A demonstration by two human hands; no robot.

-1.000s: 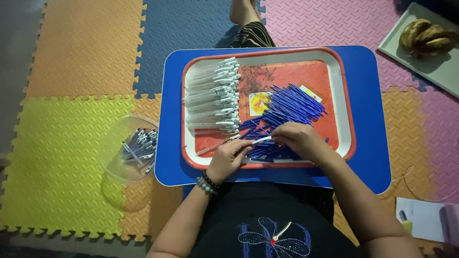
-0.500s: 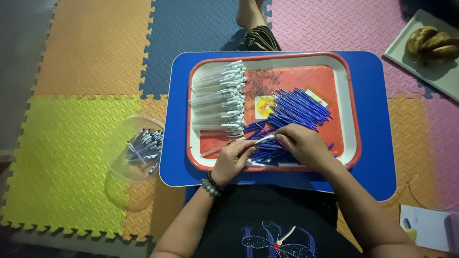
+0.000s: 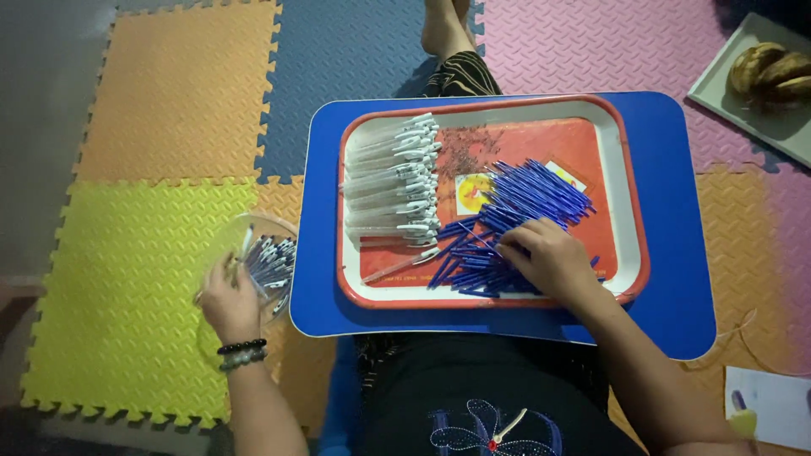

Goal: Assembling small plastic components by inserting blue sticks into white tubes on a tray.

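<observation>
Head view, looking straight down: left hand (image 3: 226, 302) now out at lower left of the frame, off the tray and over the clear plastic container (image 3: 221, 253) on the foam mat, fingers curled loosely beside the finished pens (image 3: 270, 262) inside. Cannot tell whether anything sits pinched in those fingers. Half a second ago, both hands together at the tray's lower middle, working one pen; now split wide apart. Beaded bracelets (image 3: 241, 355) on that left wrist.

Right hand (image 3: 545, 257) down on the heap of blue pen refills (image 3: 515, 215), right of centre, fingers closed lightly over a few of them, palm down. Stayed roughly where it was before.

Red tray (image 3: 629, 211) on the blue lap table (image 3: 676, 287), middle of the frame. Row of clear pen barrels with white caps (image 3: 393, 181) along the tray's left side, one loose barrel lying just below the row. Heap of refills lower right inside the tray.

Upper right corner: grey tray with bananas (image 3: 764, 72) on the pink mat. Lower right: sheet of paper (image 3: 773, 405).
</observation>
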